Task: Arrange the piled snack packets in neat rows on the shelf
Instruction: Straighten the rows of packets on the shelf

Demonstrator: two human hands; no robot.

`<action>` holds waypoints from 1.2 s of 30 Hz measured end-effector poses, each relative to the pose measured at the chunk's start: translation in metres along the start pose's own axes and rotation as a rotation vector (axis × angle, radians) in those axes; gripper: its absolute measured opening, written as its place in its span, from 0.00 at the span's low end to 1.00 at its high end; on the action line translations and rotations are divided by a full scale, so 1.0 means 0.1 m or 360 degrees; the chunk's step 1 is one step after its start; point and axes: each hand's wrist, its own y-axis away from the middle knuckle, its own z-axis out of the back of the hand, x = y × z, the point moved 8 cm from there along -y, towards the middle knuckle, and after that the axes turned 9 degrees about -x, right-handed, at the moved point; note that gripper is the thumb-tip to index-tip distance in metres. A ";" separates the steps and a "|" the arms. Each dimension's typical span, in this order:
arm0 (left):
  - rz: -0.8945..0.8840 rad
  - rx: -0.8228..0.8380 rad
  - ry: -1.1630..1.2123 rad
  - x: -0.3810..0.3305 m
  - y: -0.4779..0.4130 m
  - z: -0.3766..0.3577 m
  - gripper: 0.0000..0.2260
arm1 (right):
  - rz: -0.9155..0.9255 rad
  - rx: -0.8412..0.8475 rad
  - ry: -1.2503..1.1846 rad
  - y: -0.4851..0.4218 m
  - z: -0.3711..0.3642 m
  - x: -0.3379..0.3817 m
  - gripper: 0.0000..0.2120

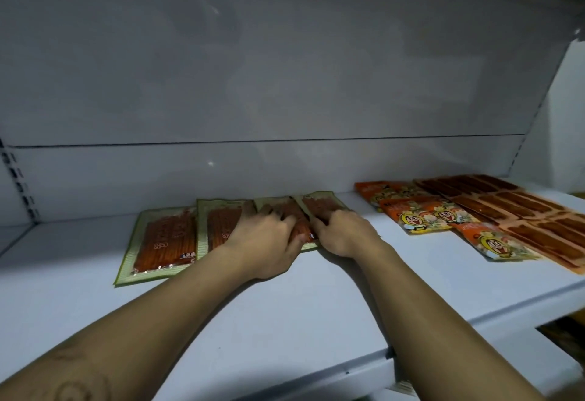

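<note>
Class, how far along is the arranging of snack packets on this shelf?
Done: cartoon packets and strip packets lie in rows at right; two green-edged packets lie flat at left. In hand: left hand and right hand rest on the next two packets. Left: aligning those; no pile shows.

Both bare forearms reach from the lower corners to mid-frame. The left hand (266, 236) and right hand (343, 233) lie side by side, palms down, fingers bent; grip unclear.
</note>
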 end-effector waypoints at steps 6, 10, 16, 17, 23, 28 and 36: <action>0.0013 0.0065 0.0167 0.03 -0.01 -0.11 0.22 | -0.0057 -0.0015 0.0096 0.01 0.05 -0.13 0.24; 0.0020 0.0105 0.0225 0.05 -0.02 -0.16 0.27 | -0.0020 -0.0060 0.0093 0.04 0.10 -0.12 0.25; 0.0042 0.0202 0.0317 -0.02 0.01 -0.12 0.23 | 0.0186 -0.0022 0.0041 0.10 0.09 0.07 0.25; 0.0060 0.0226 0.0370 -0.01 0.02 -0.09 0.23 | 0.0189 0.0027 0.0035 0.11 0.05 0.07 0.25; 0.0478 0.0443 0.0258 0.68 0.12 0.19 0.28 | 0.0209 -0.0050 0.0092 0.13 0.13 0.12 0.27; 0.0570 0.0962 0.0146 1.02 0.38 0.02 0.35 | 0.0517 -0.0020 0.0078 0.24 0.21 0.55 0.36; 0.0581 0.0855 0.0384 0.93 0.27 -0.08 0.35 | 0.0536 0.0126 0.0230 0.07 0.11 0.65 0.19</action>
